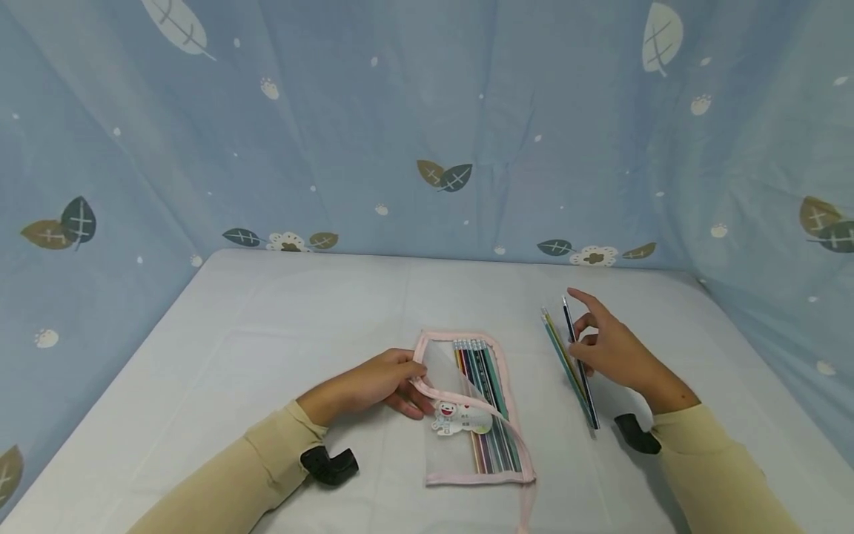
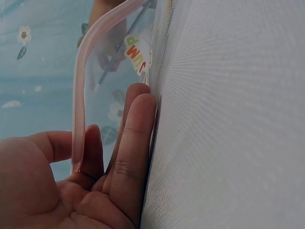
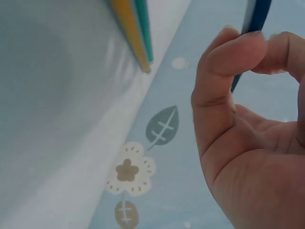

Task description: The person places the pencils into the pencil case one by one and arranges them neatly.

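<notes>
A clear pencil pouch with pink trim lies mid-table, its top flap lifted on the left. Several pencils lie side by side within its right half, and a cartoon label hangs at the opening. My left hand pinches the pink edging between thumb and fingers, other fingers extended against the pouch. To the right, my right hand pinches a dark blue pencil between thumb and finger, index finger raised. Beside it on the table are a yellow pencil and a teal pencil.
A white cloth covers the table. Behind and around it hangs a blue curtain with leaf prints. A pink strap trails from the pouch toward the front. Black wrist mounts show at both sleeves.
</notes>
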Demonstrator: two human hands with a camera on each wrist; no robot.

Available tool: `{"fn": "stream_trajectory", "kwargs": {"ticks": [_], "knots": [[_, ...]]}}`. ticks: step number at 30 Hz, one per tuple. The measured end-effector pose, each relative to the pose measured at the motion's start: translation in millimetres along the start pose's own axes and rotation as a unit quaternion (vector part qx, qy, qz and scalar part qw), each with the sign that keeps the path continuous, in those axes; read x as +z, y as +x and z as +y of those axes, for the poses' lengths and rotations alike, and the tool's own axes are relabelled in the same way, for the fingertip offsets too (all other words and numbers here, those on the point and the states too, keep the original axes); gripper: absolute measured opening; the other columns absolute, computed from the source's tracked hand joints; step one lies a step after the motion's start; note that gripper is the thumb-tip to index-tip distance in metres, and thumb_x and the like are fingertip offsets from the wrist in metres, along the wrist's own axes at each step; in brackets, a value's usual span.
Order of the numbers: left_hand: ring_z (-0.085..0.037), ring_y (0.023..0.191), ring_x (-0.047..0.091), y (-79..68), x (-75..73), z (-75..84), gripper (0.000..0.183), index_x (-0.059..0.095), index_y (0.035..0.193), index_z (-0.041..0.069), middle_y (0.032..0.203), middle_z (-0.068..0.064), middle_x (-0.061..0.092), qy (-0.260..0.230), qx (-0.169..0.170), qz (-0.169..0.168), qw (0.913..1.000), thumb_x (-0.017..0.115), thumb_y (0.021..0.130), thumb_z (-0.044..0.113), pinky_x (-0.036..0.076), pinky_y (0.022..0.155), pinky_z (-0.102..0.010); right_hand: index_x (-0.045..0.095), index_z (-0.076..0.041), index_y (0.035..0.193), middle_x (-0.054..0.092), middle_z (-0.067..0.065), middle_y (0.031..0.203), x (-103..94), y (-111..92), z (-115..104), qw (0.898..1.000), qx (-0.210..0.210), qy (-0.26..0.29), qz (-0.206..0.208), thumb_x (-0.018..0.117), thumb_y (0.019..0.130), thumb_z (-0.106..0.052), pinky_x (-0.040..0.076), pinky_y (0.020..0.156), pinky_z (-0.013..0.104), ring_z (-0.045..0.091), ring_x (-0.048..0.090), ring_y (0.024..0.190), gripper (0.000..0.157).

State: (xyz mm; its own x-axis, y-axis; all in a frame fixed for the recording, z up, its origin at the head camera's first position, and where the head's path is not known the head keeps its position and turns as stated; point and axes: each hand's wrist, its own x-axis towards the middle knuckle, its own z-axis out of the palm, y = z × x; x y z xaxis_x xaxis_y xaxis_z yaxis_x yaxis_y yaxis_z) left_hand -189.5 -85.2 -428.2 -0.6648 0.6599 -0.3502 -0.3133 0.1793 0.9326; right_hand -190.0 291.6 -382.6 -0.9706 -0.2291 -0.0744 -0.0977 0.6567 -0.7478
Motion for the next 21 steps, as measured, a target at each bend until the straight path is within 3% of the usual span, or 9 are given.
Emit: {"fn": "stream_trajectory", "kwargs": {"ticks": [6,13,21], "knots": [[-0.025,0.088,0.074,-0.9,-0.2,-1.4,0.033,0.049,0.127,-0.006,0.105,-0.023,0.073,-0.001,0.000,0.000,1.0000,0.042,0.106,0.019,0.064,0.076,-0.035,0.012,-0.027,0.160,0.042,0.020,0.110,3.8,-1,-10,0.999,-0.018,0.041,-0.001,0.056,0.092,0.003,0.056,0.050,0.038,0.019,0.057,0.060,0.087],[-0.025,0.089,0.074,-0.8,-0.1,1.3,0.032,0.049,0.126,-0.006,0.105,-0.024,0.073,0.003,0.001,0.001,1.0000,0.042,0.106,0.018,0.064,0.077,-0.035,0.012,-0.028,0.160,0.042,0.018,0.106,12.2,0,-17,0.992,-0.043,0.114,0.028,0.054,0.090,0.007,0.055,0.049,0.042,0.020,0.054,0.058,0.088],[-0.025,0.087,0.074,-0.6,-2.6,-0.1,0.028,0.052,0.113,-0.006,0.100,-0.024,0.073,-0.021,0.004,-0.011,0.9997,0.041,0.105,0.019,0.064,0.079,-0.039,0.009,-0.032,0.159,0.045,0.022,0.112,26.6,-1,-24,0.987,-0.061,0.144,0.050,0.054,0.092,0.006,0.060,0.060,0.043,0.030,0.062,0.057,0.089]]}}
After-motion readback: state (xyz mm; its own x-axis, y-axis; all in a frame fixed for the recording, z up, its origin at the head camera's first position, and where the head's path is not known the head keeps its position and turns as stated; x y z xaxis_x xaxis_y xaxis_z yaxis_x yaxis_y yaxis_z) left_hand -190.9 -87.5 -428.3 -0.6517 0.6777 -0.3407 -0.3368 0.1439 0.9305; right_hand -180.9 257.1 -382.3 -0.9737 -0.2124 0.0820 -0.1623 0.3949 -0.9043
